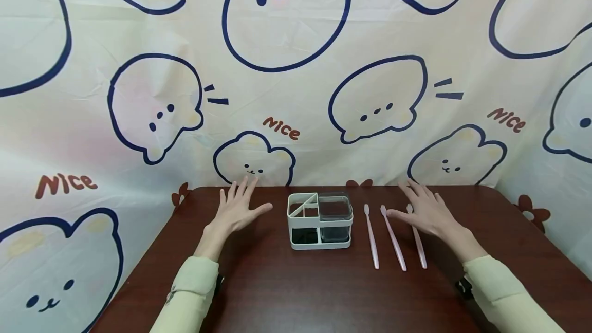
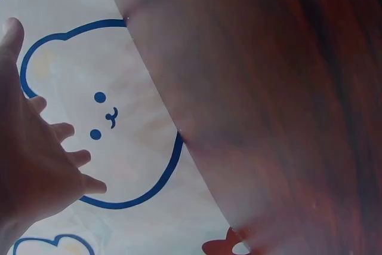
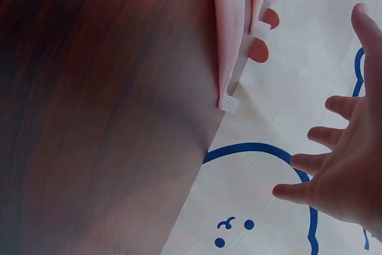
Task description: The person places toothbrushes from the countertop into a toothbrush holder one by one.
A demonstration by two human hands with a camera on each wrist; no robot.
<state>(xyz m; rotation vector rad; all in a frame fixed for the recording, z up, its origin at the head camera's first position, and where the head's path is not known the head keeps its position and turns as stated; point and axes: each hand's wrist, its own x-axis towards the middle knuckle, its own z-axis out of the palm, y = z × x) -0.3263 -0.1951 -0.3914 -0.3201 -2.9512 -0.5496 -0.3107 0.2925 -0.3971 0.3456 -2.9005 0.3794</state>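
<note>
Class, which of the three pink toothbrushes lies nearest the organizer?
The leftmost toothbrush in the head view, just right of the white organizer. The middle toothbrush and the rightmost toothbrush, partly hidden by the right hand, lie farther from it.

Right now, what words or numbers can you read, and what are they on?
"Nice", in red, on the cartoon cloth, far left in the head view.
"Nice", in red, same cloth, near the middle.
"Nice", in red, same cloth, on the right.
No numbers. I can't read any writing on the toothbrushes or white organizer.
</note>
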